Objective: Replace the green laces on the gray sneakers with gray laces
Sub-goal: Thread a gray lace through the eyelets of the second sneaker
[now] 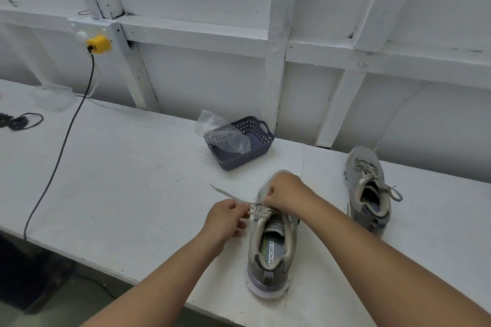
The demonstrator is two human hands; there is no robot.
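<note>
Near the front edge of the white bench, the sneaker you are lacing stands upright with its heel toward you, and the gray lace already crosses its upper eyelets. Your left hand pinches one lace end, which runs out taut to the left and away from the shoe. Your right hand lies over the front of the shoe with its fingers curled down at the eyelets; whether they grip the other end cannot be seen.

You appear to be drawing the lace through and snugging it. To do that well, keep the shoe pinned with the right hand, pull the left end along the line of the eyelet instead of upward, and keep the flat lace untwisted. Compare both ends before you tighten, so they come out even.

Off to the right, well apart, the second sneaker stands laced in gray with its ends loose. Behind, a dark basket holds a clear plastic bag. No green lace can be made out.
</note>
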